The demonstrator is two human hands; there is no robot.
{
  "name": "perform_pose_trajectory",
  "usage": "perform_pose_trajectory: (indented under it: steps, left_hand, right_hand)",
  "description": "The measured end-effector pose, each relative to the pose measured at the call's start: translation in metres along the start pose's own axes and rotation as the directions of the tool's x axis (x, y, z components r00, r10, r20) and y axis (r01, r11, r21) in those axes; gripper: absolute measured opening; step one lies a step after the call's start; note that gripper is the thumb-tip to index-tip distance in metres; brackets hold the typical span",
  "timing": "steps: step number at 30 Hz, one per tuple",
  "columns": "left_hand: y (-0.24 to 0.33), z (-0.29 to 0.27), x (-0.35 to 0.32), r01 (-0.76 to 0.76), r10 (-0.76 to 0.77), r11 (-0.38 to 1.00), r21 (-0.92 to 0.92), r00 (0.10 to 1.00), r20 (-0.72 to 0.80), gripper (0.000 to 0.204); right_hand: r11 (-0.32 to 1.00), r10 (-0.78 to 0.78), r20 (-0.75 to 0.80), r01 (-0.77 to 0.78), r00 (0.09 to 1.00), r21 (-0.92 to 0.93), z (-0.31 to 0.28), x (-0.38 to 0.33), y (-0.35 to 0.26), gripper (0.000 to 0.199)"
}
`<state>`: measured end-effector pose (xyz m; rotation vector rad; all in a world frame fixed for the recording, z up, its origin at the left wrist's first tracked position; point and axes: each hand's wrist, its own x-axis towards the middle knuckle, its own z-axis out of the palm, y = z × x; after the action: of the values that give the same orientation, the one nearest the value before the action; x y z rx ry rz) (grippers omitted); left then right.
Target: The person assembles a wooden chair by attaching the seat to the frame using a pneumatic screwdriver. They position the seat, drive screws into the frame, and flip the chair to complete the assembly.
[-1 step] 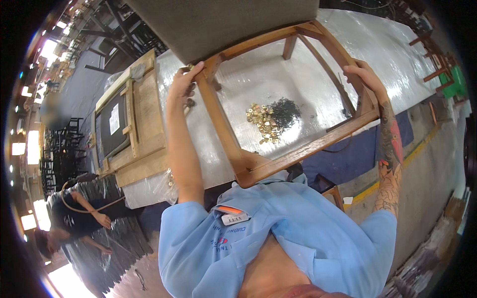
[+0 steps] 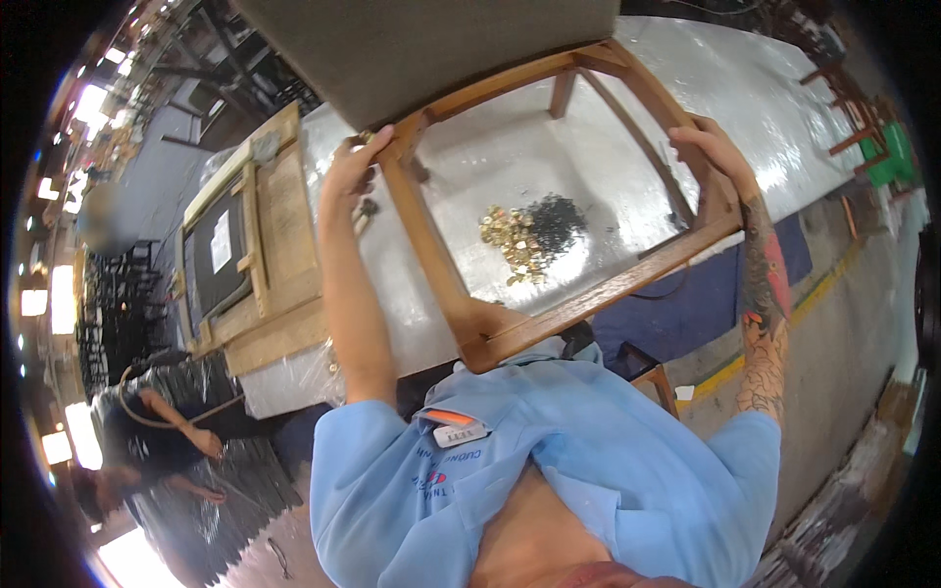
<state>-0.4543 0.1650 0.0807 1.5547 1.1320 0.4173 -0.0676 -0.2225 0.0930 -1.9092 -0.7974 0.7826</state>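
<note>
Each hand, left (image 2: 351, 162) and right (image 2: 714, 147), holds one side of the chair frame (image 2: 549, 309). It is best kept level above the screws (image 2: 534, 235) mid-tabletop (image 2: 745, 78).

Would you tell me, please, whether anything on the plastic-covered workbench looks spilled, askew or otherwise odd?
Slightly. Loose brass-coloured fittings and small black screws lie in open heaps on the plastic-covered workbench, not in any container. The wooden chair frame is tilted, held by the left hand and right hand. No damage shows.

The chair's grey back panel (image 2: 431, 49) runs off the top edge.
</note>
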Motion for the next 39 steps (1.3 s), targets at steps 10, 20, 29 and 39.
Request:
perform_pose_trajectory:
  steps: [10,20,29,39]
  left_hand:
    - [-0.011,0.002,-0.001,-0.129,0.120,0.953,-0.273,0.991,-0.050,0.037]
    - [-0.001,-0.021,0.027,-0.033,0.047,0.989,-0.144,0.994,0.099,0.040]
    - [-0.017,-0.022,0.026,-0.141,0.135,0.969,-0.203,0.990,-0.045,0.039]
    - [-0.042,-0.056,-0.066,-0.024,0.112,0.308,-0.951,0.994,0.012,0.049]
  right_hand:
    - [0.978,-0.104,-0.053,0.092,0.993,-0.187,-0.007,0.019,0.010,0.069]
    - [0.999,-0.015,-0.020,0.015,1.000,-0.040,-0.003,0.003,0.000,0.068]
    - [0.985,-0.029,-0.045,0.021,0.999,-0.171,-0.004,0.004,-0.006,0.081]
    - [0.702,-0.540,-0.213,0.297,0.814,-0.647,0.001,-0.009,-0.022,0.063]
